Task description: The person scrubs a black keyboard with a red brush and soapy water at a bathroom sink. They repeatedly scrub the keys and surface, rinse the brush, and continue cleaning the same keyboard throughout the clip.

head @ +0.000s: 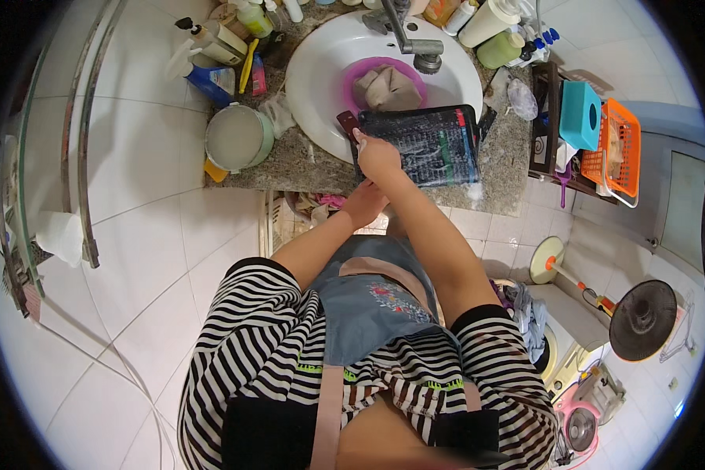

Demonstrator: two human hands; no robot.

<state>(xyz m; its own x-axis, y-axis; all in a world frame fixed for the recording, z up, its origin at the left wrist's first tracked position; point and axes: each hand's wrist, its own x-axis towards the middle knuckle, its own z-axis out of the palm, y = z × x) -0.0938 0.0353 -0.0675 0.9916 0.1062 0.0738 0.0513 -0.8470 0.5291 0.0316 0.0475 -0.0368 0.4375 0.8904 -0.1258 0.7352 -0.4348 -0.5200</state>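
Note:
My right hand [379,157] holds a dark red handle [348,124], perhaps of a brush, at the left edge of a flat black item [417,144]. That item has coloured stripes and whitish suds or wet streaks, and lies across the sink's front rim and the stone counter. Below it, my left hand [366,204] is at its near left corner; its fingers are partly hidden by my right wrist. Behind the black item, a purple basin [352,82] sits in the white oval sink [317,64] with a crumpled beige cloth [386,88] in it.
A metal faucet [417,46] reaches over the sink. At the left stand a pale green pot [235,138] and a blue spray bottle [211,79]; more bottles line the back. To the right are a teal box [580,116] and an orange basket [617,147].

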